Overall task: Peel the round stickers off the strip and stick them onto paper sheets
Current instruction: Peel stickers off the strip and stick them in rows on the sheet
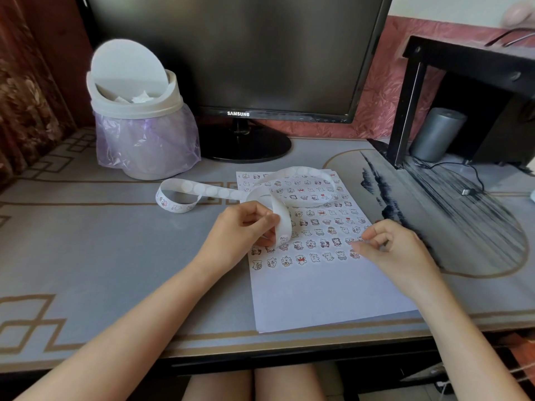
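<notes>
Alignment improves if the left hand, pinching the long white strip of round stickers over the white paper sheet at the grey worktop's front edge, holds it taut while the right hand, curled with contents unclear, presses each sticker flat.

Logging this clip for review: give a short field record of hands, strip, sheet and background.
left hand: pinches the long white paper sticker strip
sheet: white paper sheet, upper part covered in small cartoon stickers, lower part bare
right hand: fingers curled, fingertips at the lowest sticker rows; sticker held or not, cannot tell
strip end: curled on the grey desk mat
behind: white swing-lid bin, black monitor
</notes>
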